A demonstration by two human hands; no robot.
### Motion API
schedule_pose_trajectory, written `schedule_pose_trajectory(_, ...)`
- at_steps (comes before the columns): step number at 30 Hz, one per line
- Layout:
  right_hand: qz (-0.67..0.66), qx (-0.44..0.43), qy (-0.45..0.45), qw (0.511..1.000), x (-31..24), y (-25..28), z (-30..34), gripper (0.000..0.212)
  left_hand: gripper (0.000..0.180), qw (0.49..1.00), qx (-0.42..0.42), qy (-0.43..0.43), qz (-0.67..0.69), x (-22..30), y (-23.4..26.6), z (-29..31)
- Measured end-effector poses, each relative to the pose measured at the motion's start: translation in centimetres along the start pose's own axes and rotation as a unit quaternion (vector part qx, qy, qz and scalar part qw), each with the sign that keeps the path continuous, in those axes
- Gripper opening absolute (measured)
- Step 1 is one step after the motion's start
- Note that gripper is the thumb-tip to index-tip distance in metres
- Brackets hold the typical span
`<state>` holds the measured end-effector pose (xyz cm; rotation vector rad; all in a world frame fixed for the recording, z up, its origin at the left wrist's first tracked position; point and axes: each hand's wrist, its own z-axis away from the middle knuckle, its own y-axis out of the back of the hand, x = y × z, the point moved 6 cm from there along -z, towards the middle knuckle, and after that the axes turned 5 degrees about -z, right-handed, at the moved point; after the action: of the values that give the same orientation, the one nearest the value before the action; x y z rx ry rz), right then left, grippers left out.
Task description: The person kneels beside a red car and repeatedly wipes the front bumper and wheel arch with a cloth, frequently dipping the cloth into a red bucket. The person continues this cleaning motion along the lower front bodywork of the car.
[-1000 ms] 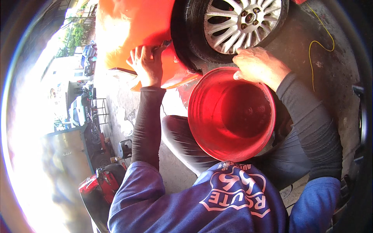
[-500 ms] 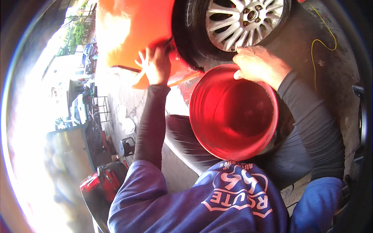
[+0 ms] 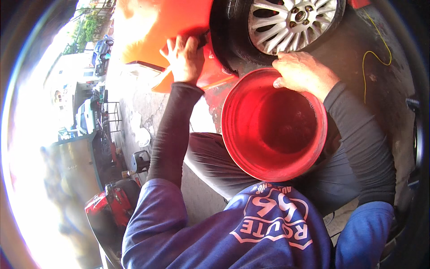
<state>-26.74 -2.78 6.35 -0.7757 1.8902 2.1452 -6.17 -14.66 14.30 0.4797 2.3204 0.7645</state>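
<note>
My left hand (image 3: pixel 186 60) rests on the orange-red car body panel (image 3: pixel 161 27), just beside the wheel arch, its fingers apart and slightly bent. A dark patch shows by the fingertips; what it is I cannot make out. My right hand (image 3: pixel 307 74) grips the far rim of a red bucket (image 3: pixel 244 125), thumb inside, fingers over the outside. Tilted towards me between my legs, the bucket shows a darker red bottom, perhaps with some liquid in it. Right beyond the bucket stands the car wheel (image 3: pixel 293 24), a black tyre with a silver spoked rim.
A yellow cord (image 3: pixel 366 67) curves over the floor at the right. On the left lie a red-and-black machine (image 3: pixel 109 204), a white round item (image 3: pixel 143 137) and a metal frame (image 3: pixel 112 112). Parked vehicles (image 3: pixel 103 56) stand farther off.
My left hand has shifted slightly up and right across the panel. My right hand keeps its grip on the bucket rim. The whole view has shifted a little.
</note>
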Motion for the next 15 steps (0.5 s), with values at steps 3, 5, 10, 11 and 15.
schedule_pose_trajectory(3, -0.004, -0.012, 0.001, 1.0, 0.0, -0.3, -0.3, 0.041, 0.015, 0.997, 0.051, -0.045, 0.043, 1.2, 1.2, 1.0)
schedule_pose_trajectory(5, -0.02, -0.039, -0.008, 0.999, 0.2, -0.9, -0.4, 0.04, 0.014, 1.0, 0.007, -0.025, 0.009, 1.4, 0.8, 1.1)
schedule_pose_trajectory(10, 0.019, 0.025, 0.033, 0.999, 0.0, -0.8, -0.5, 0.041, 0.011, 1.0, 0.008, -0.005, 0.028, 1.0, -0.4, -1.4)
schedule_pose_trajectory(11, 0.02, 0.027, 0.031, 0.999, 0.1, -0.8, -0.6, 0.042, 0.012, 0.999, 0.024, -0.023, 0.038, 1.1, -0.4, -1.2)
schedule_pose_trajectory(15, -0.009, 0.007, 0.0, 1.0, 0.7, -0.5, -0.5, 0.043, 0.015, 0.996, 0.049, -0.07, -0.006, 2.0, -0.3, 2.3)
